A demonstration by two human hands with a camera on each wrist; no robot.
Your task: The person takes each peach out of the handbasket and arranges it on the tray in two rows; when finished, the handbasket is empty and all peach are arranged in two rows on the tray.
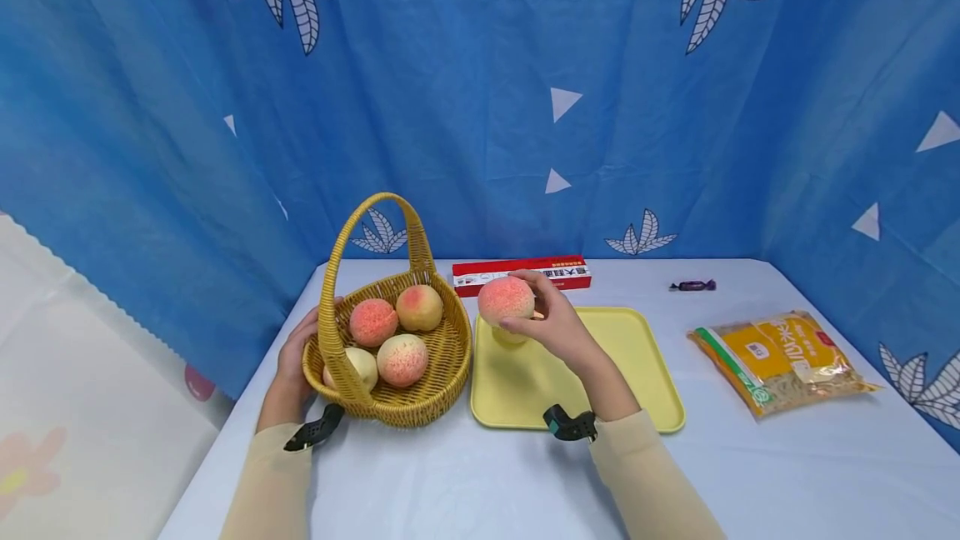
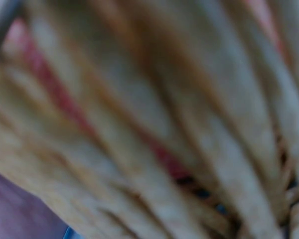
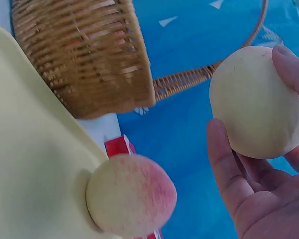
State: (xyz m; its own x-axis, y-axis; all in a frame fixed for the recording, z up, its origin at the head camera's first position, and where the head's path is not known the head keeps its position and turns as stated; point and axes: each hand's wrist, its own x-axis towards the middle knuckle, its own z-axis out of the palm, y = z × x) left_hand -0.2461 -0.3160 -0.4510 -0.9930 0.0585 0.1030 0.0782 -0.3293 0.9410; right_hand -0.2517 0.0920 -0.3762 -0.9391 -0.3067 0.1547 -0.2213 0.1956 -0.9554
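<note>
My right hand point(image 1: 551, 323) grips a pink-and-cream peach point(image 1: 506, 300) between thumb and fingers, raised over the yellow tray point(image 1: 607, 382). In the right wrist view this peach shows its pale side. Another peach point(image 3: 132, 194) sits on the tray at its far left corner, largely covered in the head view by the held one. At the left, my left hand point(image 1: 294, 357) holds the side of a yellow woven basket point(image 1: 431, 411) with a tall arched handle; its fingers are mostly hidden. Inside the basket lie several peaches point(image 1: 402, 360). Blurred basket weave fills the left wrist view.
Behind the tray lies a long red box point(image 1: 567, 271). Farther right are a small purple-wrapped candy point(image 1: 693, 285) and an orange-and-clear food packet point(image 1: 787, 357). A blue curtain point(image 1: 480, 107) hangs along the back of the white table point(image 1: 450, 490).
</note>
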